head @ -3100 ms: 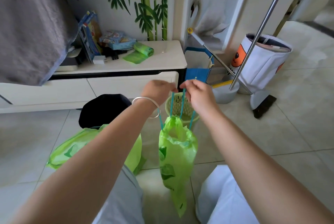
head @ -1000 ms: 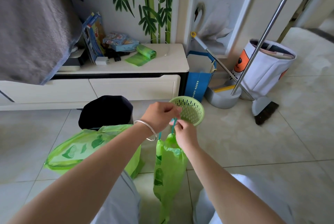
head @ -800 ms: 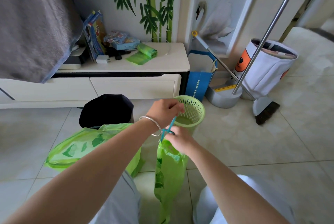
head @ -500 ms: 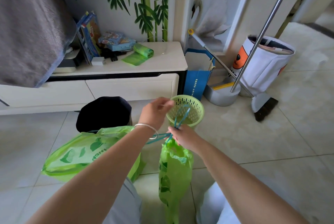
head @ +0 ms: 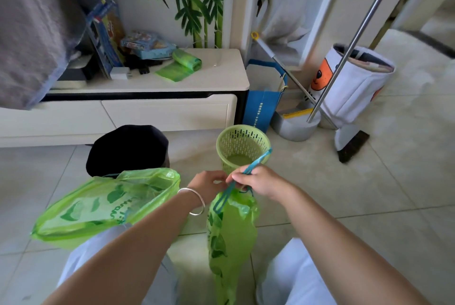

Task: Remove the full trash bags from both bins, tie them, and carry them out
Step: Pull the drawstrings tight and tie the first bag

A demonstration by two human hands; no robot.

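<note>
The right hand [head: 261, 181] pinches the blue drawstring loops [head: 242, 176] of the small green plastic trash bag [head: 229, 235], which hangs between the knees. The left hand [head: 209, 185] pinches the string at the bag's neck. Behind the hands stands the little green plastic basket bin [head: 242, 147]. The bigger green plastic bag [head: 103, 206] lies on the left, in front of the black bin [head: 128, 149].

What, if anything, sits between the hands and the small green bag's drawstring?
Nothing visible. Both the left hand and right hand already pinch the blue drawstring at the neck of the small green bag. The green basket bin stands behind them.
</note>
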